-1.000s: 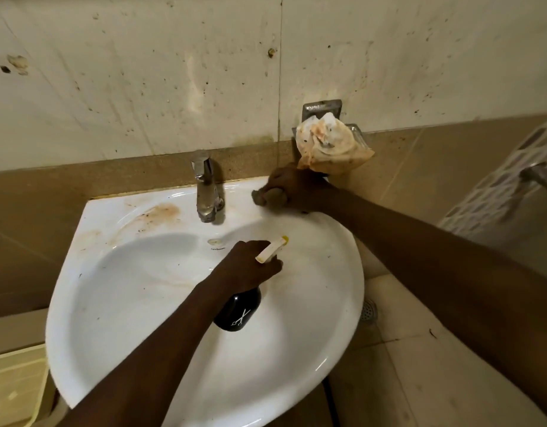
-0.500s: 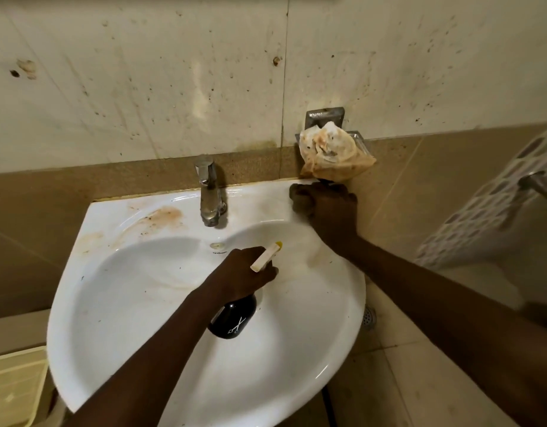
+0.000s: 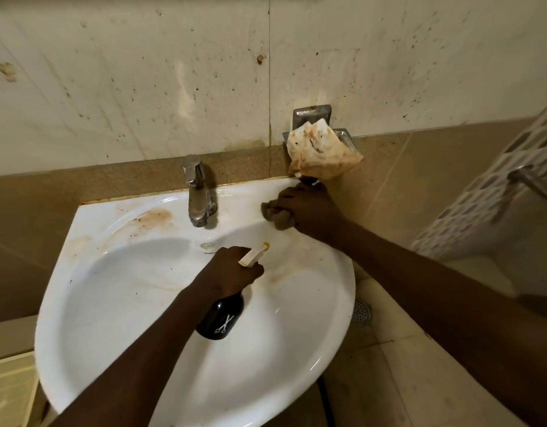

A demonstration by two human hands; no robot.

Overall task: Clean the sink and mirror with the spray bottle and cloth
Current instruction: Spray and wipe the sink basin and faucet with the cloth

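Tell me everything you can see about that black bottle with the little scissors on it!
The spray bottle has a glossy black body, likely plastic, with a small white scissors picture near its base. On top sits a cream nozzle with a yellowish tip, pointing up and to the right. The left hand grips its neck, hiding the trigger. It hangs tilted over the white sink, base towards the camera. Only the hand seems to touch it.

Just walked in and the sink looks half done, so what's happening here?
A person is cleaning the sink. The right hand presses a cloth on the back rim beside the tap. The left hand holds a dark spray bottle over the basin. A brown stain left of the tap remains.
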